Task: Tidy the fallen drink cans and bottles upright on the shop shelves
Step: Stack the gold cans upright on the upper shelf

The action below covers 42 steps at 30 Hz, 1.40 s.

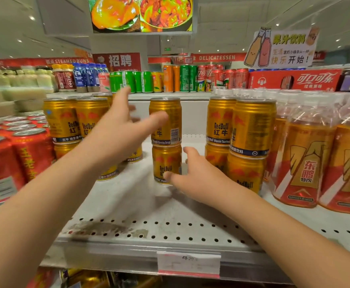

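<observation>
Gold Red Bull cans stand upright in stacks of two on the white perforated shelf (170,225). The middle stack has an upper can (166,119) on a lower can (165,163). My left hand (120,129) is spread open just left of the upper can, thumb stretched across its front, holding nothing. My right hand (192,173) is open beside the lower can, its thumb at the can's base and fingers near its right side. More gold cans stand at left (76,119) and right (251,127).
Red cans (7,161) fill the shelf's left end. Orange shrink-wrapped bottles (307,163) stand at the right. A higher shelf behind carries green, orange and red cans (182,77). A price tag (188,265) hangs on the front rail.
</observation>
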Each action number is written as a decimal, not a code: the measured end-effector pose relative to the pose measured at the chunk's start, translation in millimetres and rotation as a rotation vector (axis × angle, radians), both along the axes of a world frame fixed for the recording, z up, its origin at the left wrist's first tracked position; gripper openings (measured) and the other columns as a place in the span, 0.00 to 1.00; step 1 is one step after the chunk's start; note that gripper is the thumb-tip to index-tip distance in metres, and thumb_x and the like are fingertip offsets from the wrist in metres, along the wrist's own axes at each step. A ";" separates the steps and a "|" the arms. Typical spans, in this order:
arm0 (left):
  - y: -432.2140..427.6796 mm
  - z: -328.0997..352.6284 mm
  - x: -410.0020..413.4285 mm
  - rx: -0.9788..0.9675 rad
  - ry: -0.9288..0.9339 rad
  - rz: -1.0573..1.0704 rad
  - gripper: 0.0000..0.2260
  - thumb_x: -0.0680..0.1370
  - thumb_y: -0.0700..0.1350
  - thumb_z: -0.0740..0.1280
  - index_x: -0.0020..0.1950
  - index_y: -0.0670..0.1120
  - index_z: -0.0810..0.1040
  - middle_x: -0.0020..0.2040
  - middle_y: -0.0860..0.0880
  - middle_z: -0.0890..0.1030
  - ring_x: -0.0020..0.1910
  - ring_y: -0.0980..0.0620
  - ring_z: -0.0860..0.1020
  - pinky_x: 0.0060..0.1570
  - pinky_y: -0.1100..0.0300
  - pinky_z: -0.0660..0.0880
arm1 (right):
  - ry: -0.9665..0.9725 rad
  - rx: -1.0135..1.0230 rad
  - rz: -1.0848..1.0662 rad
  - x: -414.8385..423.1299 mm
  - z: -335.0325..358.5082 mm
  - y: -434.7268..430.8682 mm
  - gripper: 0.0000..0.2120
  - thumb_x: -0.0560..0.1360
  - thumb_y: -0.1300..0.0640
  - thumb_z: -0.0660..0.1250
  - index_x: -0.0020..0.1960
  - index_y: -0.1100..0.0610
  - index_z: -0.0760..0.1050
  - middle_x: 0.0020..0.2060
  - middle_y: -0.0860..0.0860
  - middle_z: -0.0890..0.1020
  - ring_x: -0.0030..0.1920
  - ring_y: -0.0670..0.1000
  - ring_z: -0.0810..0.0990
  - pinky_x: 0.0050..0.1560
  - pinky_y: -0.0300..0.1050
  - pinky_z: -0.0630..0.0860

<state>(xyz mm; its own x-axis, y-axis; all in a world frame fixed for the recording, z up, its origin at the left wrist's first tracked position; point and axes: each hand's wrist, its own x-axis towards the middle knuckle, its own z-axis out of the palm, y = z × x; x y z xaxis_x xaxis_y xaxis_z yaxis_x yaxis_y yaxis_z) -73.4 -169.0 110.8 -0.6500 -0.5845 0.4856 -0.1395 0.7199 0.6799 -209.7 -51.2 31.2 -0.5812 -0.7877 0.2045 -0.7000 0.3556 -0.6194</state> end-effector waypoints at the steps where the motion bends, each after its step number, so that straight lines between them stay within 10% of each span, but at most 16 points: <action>1: 0.9 6.4 2.7 -0.091 0.099 -0.015 0.38 0.75 0.66 0.69 0.80 0.62 0.54 0.77 0.54 0.67 0.67 0.55 0.72 0.57 0.54 0.73 | -0.039 -0.012 0.017 -2.3 0.1 -4.7 0.34 0.74 0.39 0.70 0.73 0.48 0.60 0.57 0.46 0.75 0.45 0.42 0.73 0.36 0.37 0.67; 8: -6.6 26.5 -5.0 -0.451 -0.018 -0.074 0.13 0.82 0.51 0.65 0.66 0.54 0.78 0.64 0.57 0.78 0.62 0.60 0.75 0.61 0.61 0.76 | -0.052 -0.091 0.024 -8.3 1.7 -16.6 0.28 0.68 0.37 0.75 0.62 0.44 0.67 0.44 0.35 0.75 0.44 0.38 0.77 0.38 0.36 0.71; 13: -23.8 27.4 2.0 -0.598 -0.033 -0.027 0.11 0.81 0.53 0.67 0.63 0.54 0.79 0.56 0.59 0.77 0.55 0.60 0.74 0.46 0.74 0.65 | -0.013 -0.115 0.026 1.8 -1.4 -28.7 0.28 0.67 0.33 0.73 0.59 0.43 0.66 0.45 0.35 0.75 0.45 0.38 0.76 0.37 0.37 0.71; 34: -59.9 39.5 36.1 -0.728 -0.049 0.053 0.11 0.83 0.52 0.64 0.56 0.49 0.84 0.49 0.52 0.80 0.49 0.51 0.77 0.45 0.57 0.70 | 0.014 -0.120 -0.006 48.5 -3.4 -74.6 0.26 0.69 0.34 0.72 0.59 0.44 0.66 0.45 0.36 0.76 0.46 0.39 0.78 0.38 0.38 0.72; 40: -44.8 34.1 26.9 -0.905 0.040 0.106 0.15 0.81 0.55 0.64 0.62 0.48 0.80 0.57 0.46 0.78 0.55 0.44 0.76 0.52 0.50 0.73 | 0.054 -0.067 -0.070 64.1 -2.5 -45.0 0.40 0.72 0.33 0.69 0.75 0.51 0.61 0.67 0.48 0.74 0.63 0.49 0.76 0.51 0.44 0.74; 42: -29.5 33.0 15.3 -0.868 0.058 -0.033 0.15 0.82 0.55 0.64 0.64 0.49 0.79 0.60 0.48 0.77 0.57 0.47 0.76 0.53 0.56 0.71 | 0.199 -0.118 -0.102 68.0 -3.8 -7.3 0.30 0.75 0.35 0.65 0.73 0.46 0.67 0.67 0.42 0.75 0.64 0.43 0.75 0.60 0.45 0.75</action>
<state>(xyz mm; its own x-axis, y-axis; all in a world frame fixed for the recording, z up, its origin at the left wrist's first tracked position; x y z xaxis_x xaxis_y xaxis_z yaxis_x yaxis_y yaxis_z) -58.1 -198.5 143.8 -0.6208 0.0267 0.7835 -0.0914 0.9901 -0.1062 -141.7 -58.4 27.4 -0.5952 -0.6911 0.4100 -0.7767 0.3639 -0.5142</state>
